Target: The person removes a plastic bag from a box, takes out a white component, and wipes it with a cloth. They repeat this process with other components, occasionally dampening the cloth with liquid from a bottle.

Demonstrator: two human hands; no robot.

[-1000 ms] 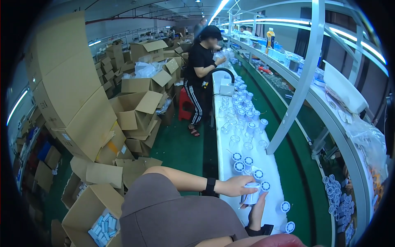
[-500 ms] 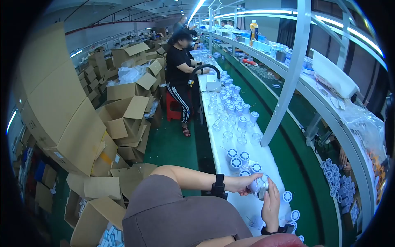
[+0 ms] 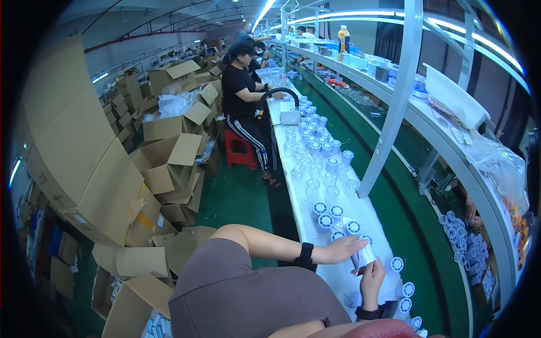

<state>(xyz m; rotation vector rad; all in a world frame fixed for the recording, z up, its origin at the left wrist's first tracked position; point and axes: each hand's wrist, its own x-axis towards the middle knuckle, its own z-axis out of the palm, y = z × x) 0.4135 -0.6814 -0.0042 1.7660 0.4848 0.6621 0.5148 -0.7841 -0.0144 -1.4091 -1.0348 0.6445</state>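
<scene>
Over the white workbench I hold a white cylindrical plastic housing (image 3: pixel 366 256) with a slotted round end, tilted between both hands. My left hand (image 3: pixel 338 251) is closed round its upper side, with the thumb along it. At its lower end my right hand (image 3: pixel 372 281) grips with the fingertips; the contact is partly hidden. Beside my left hand stand several similar white housings (image 3: pixel 325 221) with slotted round tops. More of these housings (image 3: pixel 404 289) lie along the bench edge by my right hand.
Clear plastic cups (image 3: pixel 313 185) and further housings stand up the bench, before a grey box (image 3: pixel 290 114) with a black curved handle. A co-worker (image 3: pixel 242 96) sits on a red stool (image 3: pixel 239 151). Open cartons (image 3: pixel 169 160) crowd the left; a metal post (image 3: pixel 394 107) rises at right.
The housing has turned in my hands. My left hand now lies over its upper side, and my right hand has gone from flat against it to a fingertip grip lower down.
</scene>
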